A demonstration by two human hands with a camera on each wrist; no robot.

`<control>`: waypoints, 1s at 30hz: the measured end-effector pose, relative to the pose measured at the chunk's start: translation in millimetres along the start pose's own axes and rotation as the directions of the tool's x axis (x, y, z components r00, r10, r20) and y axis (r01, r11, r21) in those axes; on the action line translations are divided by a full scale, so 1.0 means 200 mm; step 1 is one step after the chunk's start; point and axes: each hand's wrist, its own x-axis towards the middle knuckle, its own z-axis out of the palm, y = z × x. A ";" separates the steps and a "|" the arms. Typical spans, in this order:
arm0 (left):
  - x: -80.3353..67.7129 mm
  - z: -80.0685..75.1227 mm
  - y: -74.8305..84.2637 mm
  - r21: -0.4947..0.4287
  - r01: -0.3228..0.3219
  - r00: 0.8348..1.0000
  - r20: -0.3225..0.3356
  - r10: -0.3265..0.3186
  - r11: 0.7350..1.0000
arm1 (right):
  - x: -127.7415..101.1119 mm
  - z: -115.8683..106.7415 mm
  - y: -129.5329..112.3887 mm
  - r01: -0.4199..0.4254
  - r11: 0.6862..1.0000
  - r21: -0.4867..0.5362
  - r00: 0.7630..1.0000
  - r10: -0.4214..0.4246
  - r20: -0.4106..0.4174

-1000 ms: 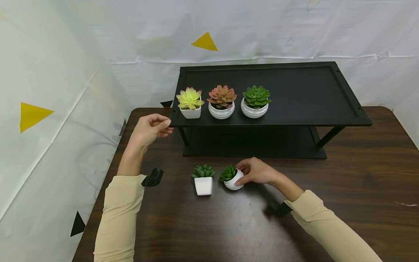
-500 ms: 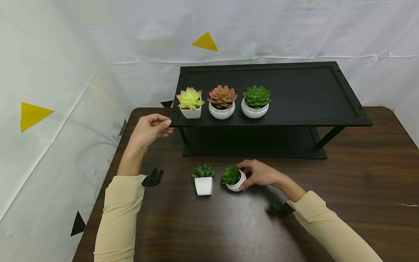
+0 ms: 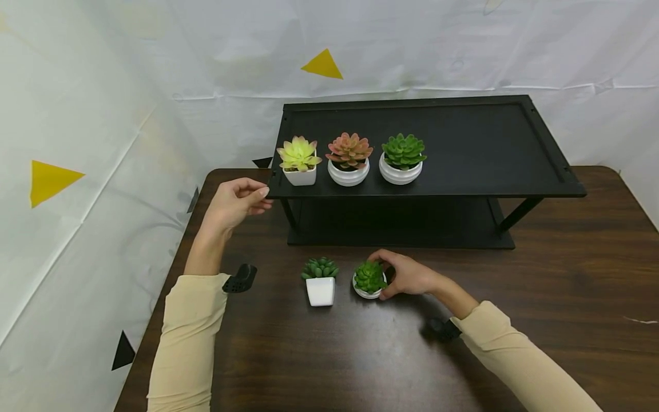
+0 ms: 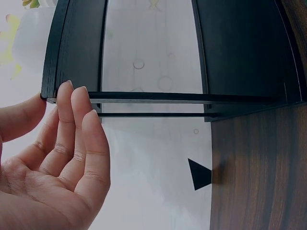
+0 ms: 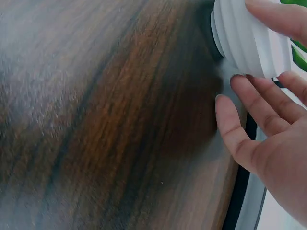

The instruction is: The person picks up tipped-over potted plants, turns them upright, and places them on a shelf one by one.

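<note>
Left hand [image 3: 234, 203] pinches the black shelf [image 3: 479, 143] at its near left corner; a downward pull could tilt it. On the worktop [image 3: 288, 355], the square-potted succulent [image 3: 321, 290] risks sideways contact. Just beside it, the right hand [image 3: 409, 274] grips the round-potted succulent [image 3: 369, 278]; loose fingertips could drop it.

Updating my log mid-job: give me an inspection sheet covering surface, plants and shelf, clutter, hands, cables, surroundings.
Surface: dark wooden table.
Job's things: yellow plant, pink plant and bright green plant atop black shelf; dark green plant and small green plant in front of it.
Clutter: nothing seen.
Left hand: pinches the shelf's front left corner.
Right hand: holds the small green plant's pot; lifted or resting, cannot tell.
Cables: nothing seen.
Surroundings: white sheeting with yellow triangles and black triangles.
</note>
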 end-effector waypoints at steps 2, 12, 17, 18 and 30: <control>0.00 0.00 0.00 0.005 -0.002 1.000 0.001 0.002 1.000 | 0.00 -0.01 0.00 0.007 1.000 -0.019 1.000 -0.007 0.009; 0.00 0.00 0.00 0.013 0.000 1.000 -0.001 0.000 1.000 | 0.03 -0.03 0.00 0.077 0.995 -0.068 0.995 -0.072 0.076; 0.00 0.00 0.00 0.009 -0.001 1.000 0.002 0.001 1.000 | 0.03 -0.03 0.00 0.066 0.994 -0.090 0.996 -0.060 0.066; 0.00 0.00 0.00 0.008 -0.001 1.000 0.002 0.001 1.000 | 0.03 -0.02 0.00 0.066 0.993 -0.099 0.996 -0.060 0.063; 0.00 0.00 0.00 0.013 0.002 1.000 0.003 -0.002 1.000 | 0.00 0.00 -0.02 -0.005 0.988 -0.156 1.000 0.004 -0.012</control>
